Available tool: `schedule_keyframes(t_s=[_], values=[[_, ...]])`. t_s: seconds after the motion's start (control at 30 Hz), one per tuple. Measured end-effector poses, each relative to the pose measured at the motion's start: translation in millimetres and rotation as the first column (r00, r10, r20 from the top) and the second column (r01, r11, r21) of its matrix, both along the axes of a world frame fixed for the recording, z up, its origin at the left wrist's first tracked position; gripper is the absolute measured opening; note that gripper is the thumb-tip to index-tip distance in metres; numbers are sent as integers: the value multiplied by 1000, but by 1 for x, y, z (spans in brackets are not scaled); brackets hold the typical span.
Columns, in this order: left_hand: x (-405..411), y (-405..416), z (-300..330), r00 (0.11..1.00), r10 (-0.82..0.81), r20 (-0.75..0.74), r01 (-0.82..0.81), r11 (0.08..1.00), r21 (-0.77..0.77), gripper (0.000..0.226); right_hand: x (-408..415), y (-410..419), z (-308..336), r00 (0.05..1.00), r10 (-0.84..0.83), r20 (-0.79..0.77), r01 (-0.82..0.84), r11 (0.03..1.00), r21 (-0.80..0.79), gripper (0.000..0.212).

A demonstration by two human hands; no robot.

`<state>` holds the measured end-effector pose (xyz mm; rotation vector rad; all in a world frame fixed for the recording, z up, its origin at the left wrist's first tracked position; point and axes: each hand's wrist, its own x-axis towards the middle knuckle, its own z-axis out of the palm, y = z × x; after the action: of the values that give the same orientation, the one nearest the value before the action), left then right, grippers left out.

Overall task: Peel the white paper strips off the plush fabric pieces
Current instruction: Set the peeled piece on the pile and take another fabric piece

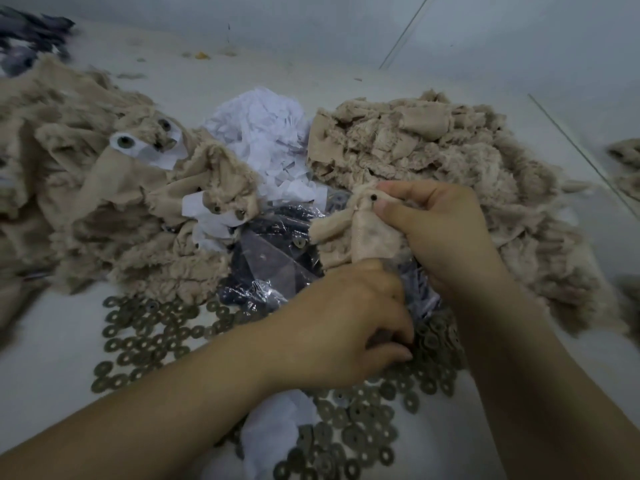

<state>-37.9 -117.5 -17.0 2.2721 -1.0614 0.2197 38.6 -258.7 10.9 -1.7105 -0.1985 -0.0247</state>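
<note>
Beige plush piece pinched by right hand, left hand curled over washers, paper scraps behind

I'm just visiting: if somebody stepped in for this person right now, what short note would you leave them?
Right hand pinches a plush piece with no paper showing. Left hand is curled low among the washers; I cannot tell whether it holds anything.
Done: torn white paper heaped behind; bare pieces piled right.
Left: pieces on the left carry white strips.

Grey washers scattered on floor; clear plastic bag beside them.
</note>
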Motion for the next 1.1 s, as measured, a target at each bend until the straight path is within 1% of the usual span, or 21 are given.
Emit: schedule_keyframes(t_s=[0.07, 0.1, 0.13, 0.17, 0.23, 0.33, 0.37, 0.53, 0.57, 0.63, 0.7, 0.73, 0.8, 0.87, 0.93, 0.97, 1.0, 1.03, 1.1], values=[[0, -8, -11, 998, 50, 44, -57, 981, 187, 27, -4, 0, 1, 1000, -3, 22, 3, 1000, -17, 22], [0, -10, -16, 994, 86, 63, -101, 952, 289, 33, -5, 0, 1, 999, -5, 32, 6, 1000, -21, 23], [1, -11, -19, 990, 116, 75, -136, 920, 367, 38, -8, 0, 2, 999, -4, 39, 5, 1000, -21, 26], [1, -12, -22, 988, 137, 76, -156, 899, 409, 40, -9, 0, 2, 999, -1, 41, 2, 1000, -22, 28], [0, -16, -25, 985, 150, 85, -171, 889, 424, 41, -10, -1, 3, 999, 5, 38, -4, 999, -33, 29], [1, -28, -24, 979, 164, 118, -196, 911, 362, 38, -9, -1, 3, 1000, -4, 10, 4, 1000, -23, 18], [2, -33, -23, 977, 162, 141, -203, 912, 357, 36, -7, -1, 4, 1000, -10, 4, 10, 1000, -18, 18], [8, -54, -26, 967, 164, 196, -237, 861, 450, 25, -4, -2, 2, 1000, -10, 15, 11, 1000, -24, 19], [8, -56, -26, 965, 156, 210, -235, 870, 434, 21, -4, -2, 2, 1000, -7, 21, 8, 1000, -30, 20], [8, -60, -27, 965, 141, 219, -212, 914, 345, 3, -3, -1, 1, 999, 8, 32, -7, 999, -40, 26], [9, -61, -27, 962, 136, 235, -212, 917, 337, 10, -3, -1, 2, 999, 17, 40, -16, 999, -39, 29], [9, -60, -28, 962, 138, 236, -215, 914, 344, 10, -4, -1, 3, 999, 20, 43, -19, 999, -41, 29], [10, -57, -28, 963, 142, 228, -215, 916, 339, 9, -3, -2, 2, 999, 17, 34, -16, 999, -45, 26], [10, -50, -29, 965, 180, 189, -228, 933, 278, 13, -2, -1, 1, 1000, 7, 11, -7, 999, -47, 19], [6, -43, -22, 963, 256, 87, -267, 950, 161, 16, -1, -1, -1, 1000, -3, -3, 3, 999, -53, 19], [3, -38, -17, 957, 290, 17, -291, 953, 81, 15, 0, -1, -1, 1000, -8, -2, 8, 998, -62, 20], [2, -35, -12, 948, 314, -50, -316, 948, -33, 12, 0, -1, -1, 1000, -12, 7, 13, 997, -76, 21], [0, -31, -7, 937, 332, -108, -346, 924, -162, 10, 0, -2, 0, 1000, -17, 20, 19, 996, -91, 21], [-1, -24, 8, 904, 371, -212, -426, 828, -366, 10, 0, -2, 1, 999, -33, 38, 37, 992, -117, 21]])
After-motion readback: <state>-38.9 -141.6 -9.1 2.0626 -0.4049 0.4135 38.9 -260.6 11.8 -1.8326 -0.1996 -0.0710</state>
